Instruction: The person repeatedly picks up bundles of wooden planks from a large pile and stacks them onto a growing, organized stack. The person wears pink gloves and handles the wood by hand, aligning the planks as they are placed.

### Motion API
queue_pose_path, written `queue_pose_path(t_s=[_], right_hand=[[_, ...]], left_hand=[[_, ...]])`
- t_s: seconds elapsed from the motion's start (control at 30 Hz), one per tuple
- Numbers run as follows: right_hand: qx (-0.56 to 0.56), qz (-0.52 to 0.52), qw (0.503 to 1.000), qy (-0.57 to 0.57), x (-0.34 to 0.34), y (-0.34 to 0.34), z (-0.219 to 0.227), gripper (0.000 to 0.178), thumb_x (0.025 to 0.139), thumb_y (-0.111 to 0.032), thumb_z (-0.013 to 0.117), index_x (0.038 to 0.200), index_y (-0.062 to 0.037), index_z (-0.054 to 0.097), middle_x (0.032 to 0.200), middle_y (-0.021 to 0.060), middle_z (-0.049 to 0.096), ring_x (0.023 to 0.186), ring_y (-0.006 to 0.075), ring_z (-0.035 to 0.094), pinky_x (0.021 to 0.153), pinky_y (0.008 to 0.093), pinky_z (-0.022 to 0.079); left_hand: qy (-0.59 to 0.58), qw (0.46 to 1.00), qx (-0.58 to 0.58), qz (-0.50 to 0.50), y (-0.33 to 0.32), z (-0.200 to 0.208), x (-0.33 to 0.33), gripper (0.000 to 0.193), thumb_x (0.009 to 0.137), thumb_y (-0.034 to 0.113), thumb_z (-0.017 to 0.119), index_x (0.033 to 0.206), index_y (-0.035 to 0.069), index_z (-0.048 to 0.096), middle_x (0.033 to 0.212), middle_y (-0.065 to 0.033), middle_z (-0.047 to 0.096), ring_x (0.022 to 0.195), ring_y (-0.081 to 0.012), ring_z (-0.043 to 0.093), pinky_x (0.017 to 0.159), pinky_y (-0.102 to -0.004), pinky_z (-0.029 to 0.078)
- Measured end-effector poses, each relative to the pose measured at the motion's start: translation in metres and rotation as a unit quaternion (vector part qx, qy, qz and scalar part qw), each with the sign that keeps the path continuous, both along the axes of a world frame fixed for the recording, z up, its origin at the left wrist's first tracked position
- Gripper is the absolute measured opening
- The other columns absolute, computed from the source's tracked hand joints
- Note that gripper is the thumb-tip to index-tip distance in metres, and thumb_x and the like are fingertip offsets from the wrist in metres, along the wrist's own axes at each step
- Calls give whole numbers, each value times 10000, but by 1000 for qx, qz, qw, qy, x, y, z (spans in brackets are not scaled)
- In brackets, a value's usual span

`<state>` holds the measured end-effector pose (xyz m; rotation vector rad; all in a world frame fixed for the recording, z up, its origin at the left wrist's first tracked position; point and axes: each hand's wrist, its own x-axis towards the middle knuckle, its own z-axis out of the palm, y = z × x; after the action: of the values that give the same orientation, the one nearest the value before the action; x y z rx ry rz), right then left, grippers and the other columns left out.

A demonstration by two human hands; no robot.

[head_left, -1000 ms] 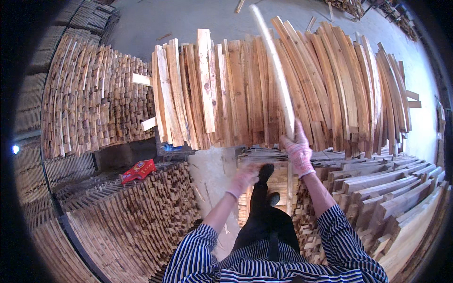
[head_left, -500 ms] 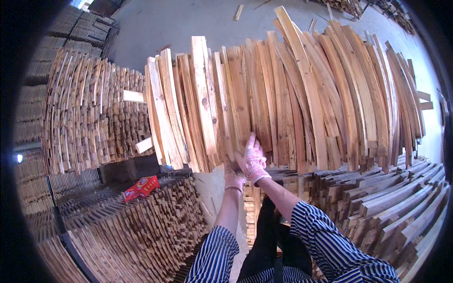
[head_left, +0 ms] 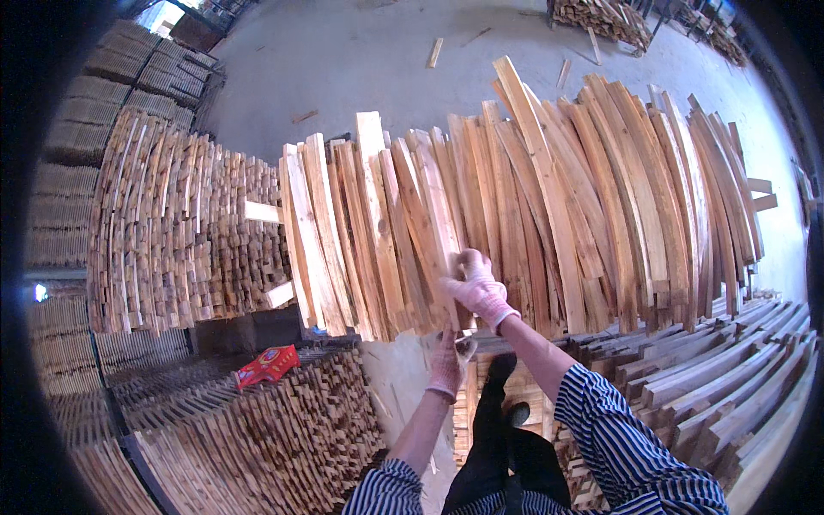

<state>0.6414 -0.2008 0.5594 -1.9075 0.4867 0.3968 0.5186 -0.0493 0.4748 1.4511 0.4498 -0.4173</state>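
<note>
Both my hands wear pinkish knitted gloves and meet at the near edge of a wide heap of wooden planks (head_left: 549,206). My left hand (head_left: 448,365) is closed around the near end of a pale plank (head_left: 438,202), which is slightly raised among the others. Just to the right of it, my right hand (head_left: 482,290) lies over the boards with thumb and fingers apart, the thumb at that plank's edge. Its fingertips are a little blurred. The heap's planks lie side by side, pointing away from me, with uneven ends.
Dense stacks of wooden strips (head_left: 172,223) stand at the left, and another stack (head_left: 266,429) is at the lower left with a red packet (head_left: 266,366) on it. Longer boards (head_left: 721,386) are piled at lower right. Loose pieces lie on the grey floor (head_left: 360,60).
A pale plank now stands out under my hands, its near end gripped by my left hand. The right hand has shifted slightly right, thumb spread. The whole view has tilted, showing more floor.
</note>
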Motion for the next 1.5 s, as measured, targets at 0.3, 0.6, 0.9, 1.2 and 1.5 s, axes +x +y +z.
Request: queue_pose_path(t_s=[0.3, 0.6, 0.9, 1.2, 1.5], right_hand=[[-61, 8, 996, 63, -22, 18, -10, 1007, 746, -473, 804, 1541, -137, 286, 1474, 253, 435, 1370, 450, 440, 1099, 539, 415], [-83, -28, 995, 38, 21, -84, 73, 1100, 704, -579, 778, 1575, -146, 265, 1496, 289, 412, 1301, 478, 530, 1076, 482, 452], [-66, 52, 992, 98, -38, -83, 138, 941, 736, -685, 664, 1381, -21, 494, 1242, 285, 657, 1185, 432, 642, 996, 454, 522], [208, 7, 972, 113, -136, -58, 84, 970, 787, -667, 708, 1428, 32, 509, 1344, 216, 616, 1222, 285, 600, 1028, 377, 469], [318, -76, 944, -51, -223, -76, 202, 868, 784, -400, 835, 1437, 42, 473, 1327, 153, 631, 1211, 245, 594, 1063, 373, 463]], left_hand=[[195, 952, -210, 108, -10, 22, 54, 734, 887, 731, 601, 1398, 206, 566, 1260, -25, 656, 1157, -232, 600, 1027, -489, 454], [110, 955, -192, -195, -70, 149, 124, 915, 912, 765, 505, 1519, 85, 424, 1453, -107, 546, 1306, -289, 547, 1122, -451, 437], [186, 941, -261, -108, -67, 142, 108, 886, 939, 779, 423, 1464, 69, 503, 1407, -122, 587, 1234, -290, 583, 1088, -437, 455], [165, 980, -66, -93, -16, 156, -12, 658, 876, 445, 782, 1377, 58, 601, 1327, -67, 650, 1206, -192, 599, 1100, -370, 439], [282, 823, -480, -111, -12, 214, -69, 670, 1006, 475, 581, 1497, 45, 426, 1501, -239, 437, 1179, -362, 592, 1022, -464, 519]])
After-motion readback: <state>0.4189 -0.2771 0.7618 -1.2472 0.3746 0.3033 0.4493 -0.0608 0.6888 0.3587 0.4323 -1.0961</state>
